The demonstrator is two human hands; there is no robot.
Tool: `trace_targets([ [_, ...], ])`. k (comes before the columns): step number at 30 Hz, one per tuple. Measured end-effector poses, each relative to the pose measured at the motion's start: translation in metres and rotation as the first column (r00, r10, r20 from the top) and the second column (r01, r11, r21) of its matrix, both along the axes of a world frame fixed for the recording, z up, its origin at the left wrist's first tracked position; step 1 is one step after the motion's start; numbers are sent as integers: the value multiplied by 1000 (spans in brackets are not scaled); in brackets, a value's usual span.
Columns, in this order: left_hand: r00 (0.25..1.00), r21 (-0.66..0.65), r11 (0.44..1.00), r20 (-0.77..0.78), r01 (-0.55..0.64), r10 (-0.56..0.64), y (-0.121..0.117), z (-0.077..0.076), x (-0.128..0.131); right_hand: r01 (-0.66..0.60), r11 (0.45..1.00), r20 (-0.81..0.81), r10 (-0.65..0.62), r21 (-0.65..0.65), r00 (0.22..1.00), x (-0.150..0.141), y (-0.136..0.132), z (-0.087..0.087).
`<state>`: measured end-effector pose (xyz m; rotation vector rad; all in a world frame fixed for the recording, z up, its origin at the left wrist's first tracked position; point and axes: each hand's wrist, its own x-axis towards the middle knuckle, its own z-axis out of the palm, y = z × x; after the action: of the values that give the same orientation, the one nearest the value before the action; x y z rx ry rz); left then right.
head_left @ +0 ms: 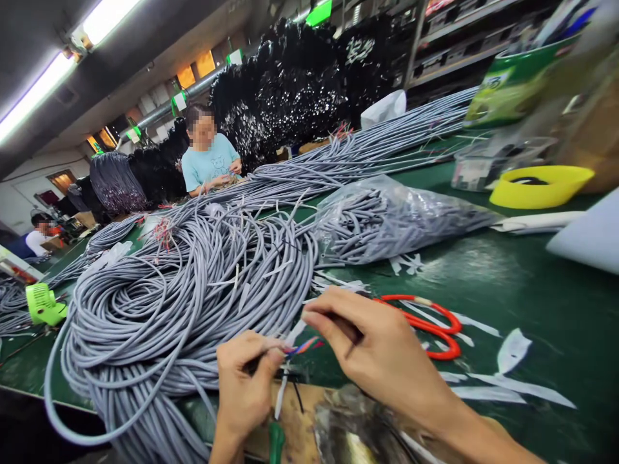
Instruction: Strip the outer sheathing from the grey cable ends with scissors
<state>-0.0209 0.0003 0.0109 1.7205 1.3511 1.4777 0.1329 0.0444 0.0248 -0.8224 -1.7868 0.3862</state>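
Observation:
My left hand [249,370] is closed in a pinch on a cable end, from which twisted blue and red wires [304,347] stick out to the right. Just above those wire tips, my right hand [372,335] is closed with thumb and forefinger together; whatever lies between them is too small to make out. Red-handled scissors [447,351] lie behind my right hand, their blades hidden. Below the hands are a brown board [302,403], a green handle [276,441] and a dark, shiny bundle [355,425].
A large coil of grey cables [193,296] fills the left and middle of the green table [546,290]. Behind sits a clear bag of short grey tubes [382,219]. White strips [515,351], a yellow holder [541,187] and a green fan [43,303] are around. A co-worker [210,154] sits opposite.

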Motion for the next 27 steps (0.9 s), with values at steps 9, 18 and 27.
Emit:
trace_targets([
  [9, 850, -213, 974, 496, -81, 179, 7, -7, -6, -196, 909, 63, 235, -369, 970, -6, 9, -2],
  [18, 977, -147, 989, 206, -22, 53, 4, -5, -5, -230, 967, 190, 246, -107, 950, -15, 6, -16],
  [27, 924, 249, 941, -249, -230, 291, 2, -11, -1, -265, 960, 179, 246, 92, 953, -17, -13, -12],
])
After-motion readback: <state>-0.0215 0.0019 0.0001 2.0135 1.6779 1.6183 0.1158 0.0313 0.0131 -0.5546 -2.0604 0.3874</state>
